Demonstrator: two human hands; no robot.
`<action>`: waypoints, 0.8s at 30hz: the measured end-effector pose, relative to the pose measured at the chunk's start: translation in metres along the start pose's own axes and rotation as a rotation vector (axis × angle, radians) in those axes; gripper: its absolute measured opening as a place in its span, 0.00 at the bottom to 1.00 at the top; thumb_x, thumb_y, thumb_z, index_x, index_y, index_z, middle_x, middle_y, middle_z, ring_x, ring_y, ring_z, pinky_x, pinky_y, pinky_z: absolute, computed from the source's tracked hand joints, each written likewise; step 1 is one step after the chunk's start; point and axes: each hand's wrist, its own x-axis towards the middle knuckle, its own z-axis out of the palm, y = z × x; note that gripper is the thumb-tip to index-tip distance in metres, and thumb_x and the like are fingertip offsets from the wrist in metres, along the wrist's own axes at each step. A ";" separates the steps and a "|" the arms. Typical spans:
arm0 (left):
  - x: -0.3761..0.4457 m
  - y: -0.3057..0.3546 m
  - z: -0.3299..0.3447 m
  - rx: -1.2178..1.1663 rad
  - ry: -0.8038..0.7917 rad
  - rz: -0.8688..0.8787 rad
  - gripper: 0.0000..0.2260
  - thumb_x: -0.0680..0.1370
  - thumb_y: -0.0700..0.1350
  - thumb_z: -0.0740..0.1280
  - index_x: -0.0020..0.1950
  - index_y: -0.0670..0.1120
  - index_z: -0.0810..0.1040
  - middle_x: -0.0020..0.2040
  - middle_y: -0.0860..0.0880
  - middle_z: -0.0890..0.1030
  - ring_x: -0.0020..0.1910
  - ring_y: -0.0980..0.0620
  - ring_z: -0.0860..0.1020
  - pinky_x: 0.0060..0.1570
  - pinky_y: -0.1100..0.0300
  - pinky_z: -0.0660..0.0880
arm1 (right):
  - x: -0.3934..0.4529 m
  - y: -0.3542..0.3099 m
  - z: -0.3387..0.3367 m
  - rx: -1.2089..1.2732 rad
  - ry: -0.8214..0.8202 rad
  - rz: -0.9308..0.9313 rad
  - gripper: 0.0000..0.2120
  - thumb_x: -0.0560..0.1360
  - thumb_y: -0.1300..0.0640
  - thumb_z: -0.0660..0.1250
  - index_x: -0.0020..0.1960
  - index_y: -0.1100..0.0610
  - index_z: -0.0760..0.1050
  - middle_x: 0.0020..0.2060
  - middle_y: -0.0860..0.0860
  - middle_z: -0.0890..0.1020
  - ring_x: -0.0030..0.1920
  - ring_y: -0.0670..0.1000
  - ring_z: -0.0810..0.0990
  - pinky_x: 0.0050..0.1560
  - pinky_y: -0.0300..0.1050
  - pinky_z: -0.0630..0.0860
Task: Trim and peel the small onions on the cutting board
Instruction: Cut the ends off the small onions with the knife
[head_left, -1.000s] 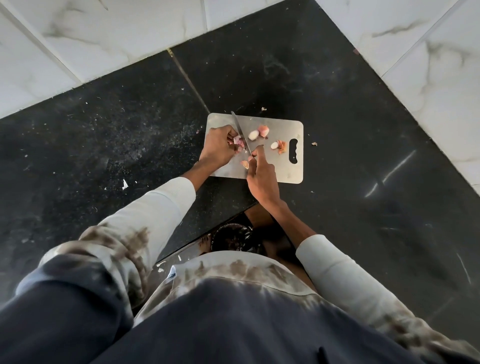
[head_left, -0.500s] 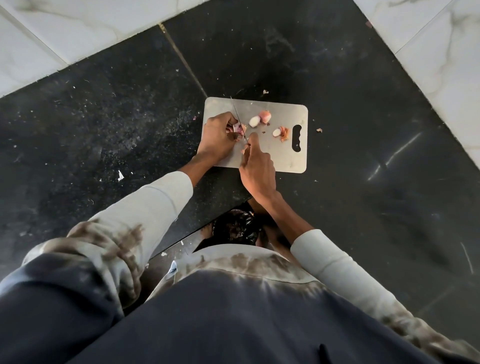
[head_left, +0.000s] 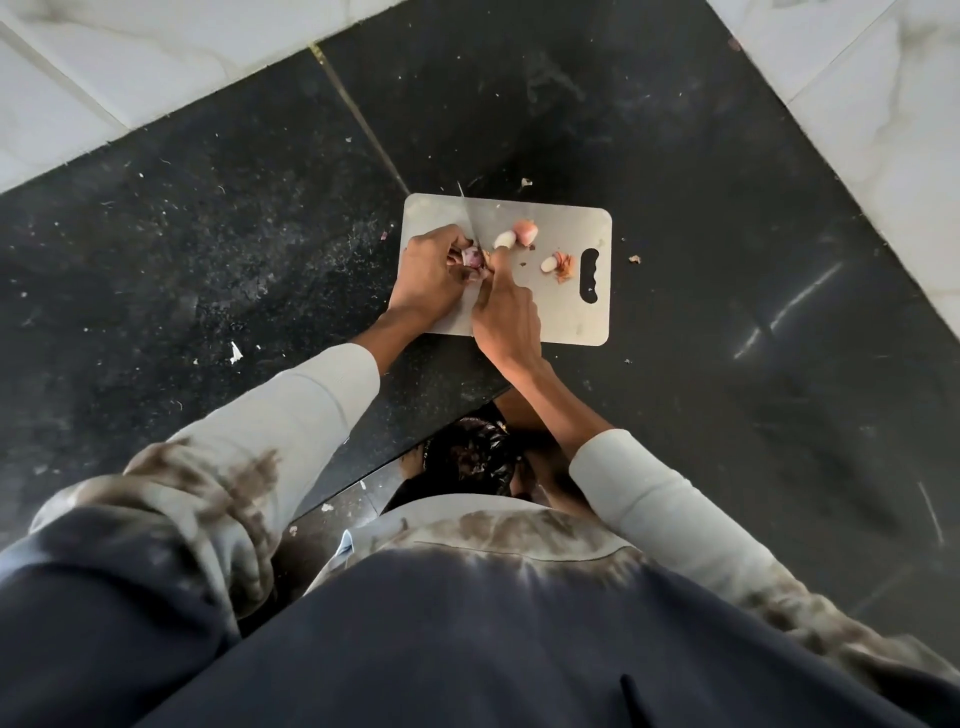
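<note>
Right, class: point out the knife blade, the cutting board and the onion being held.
knife blade (head_left: 469, 215), head view, mid blade.
cutting board (head_left: 566, 317), head view, bare near corner.
held onion (head_left: 471, 256), head view, purple skin.

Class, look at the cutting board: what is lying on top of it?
On the cutting board: one onion gripped by the left hand, loose onions, peel scraps. The hands cover whatever lies beneath them.

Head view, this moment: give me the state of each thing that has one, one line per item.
Left hand: grips a small onion.
Small onion: purple skin still on, held over the cutting board.
Right hand: holds the knife, forefinger extended.
Knife: blade beside the held onion.
Cutting board: flat on the dark counter.
Peeled onions: lying loose on the board.
Peel scraps: beside the handle slot.
</note>
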 end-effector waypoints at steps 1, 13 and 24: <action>0.000 -0.002 0.000 -0.015 0.009 -0.004 0.06 0.74 0.39 0.76 0.48 0.47 0.82 0.45 0.51 0.86 0.43 0.53 0.85 0.48 0.51 0.84 | -0.002 0.003 0.001 0.012 -0.001 0.003 0.18 0.87 0.58 0.56 0.77 0.53 0.63 0.39 0.57 0.83 0.36 0.61 0.81 0.38 0.54 0.74; -0.005 0.002 -0.005 -0.048 -0.007 0.013 0.10 0.73 0.32 0.72 0.50 0.45 0.83 0.45 0.54 0.84 0.44 0.57 0.82 0.47 0.67 0.80 | -0.015 0.034 0.018 0.049 0.014 -0.017 0.13 0.87 0.61 0.57 0.70 0.56 0.65 0.35 0.56 0.82 0.26 0.53 0.74 0.25 0.51 0.69; -0.009 0.009 -0.004 -0.058 0.010 -0.039 0.10 0.75 0.35 0.76 0.52 0.47 0.81 0.48 0.53 0.83 0.47 0.55 0.81 0.46 0.69 0.77 | -0.053 0.049 0.005 -0.077 -0.001 -0.037 0.08 0.87 0.62 0.58 0.65 0.58 0.66 0.36 0.51 0.78 0.28 0.51 0.76 0.26 0.47 0.72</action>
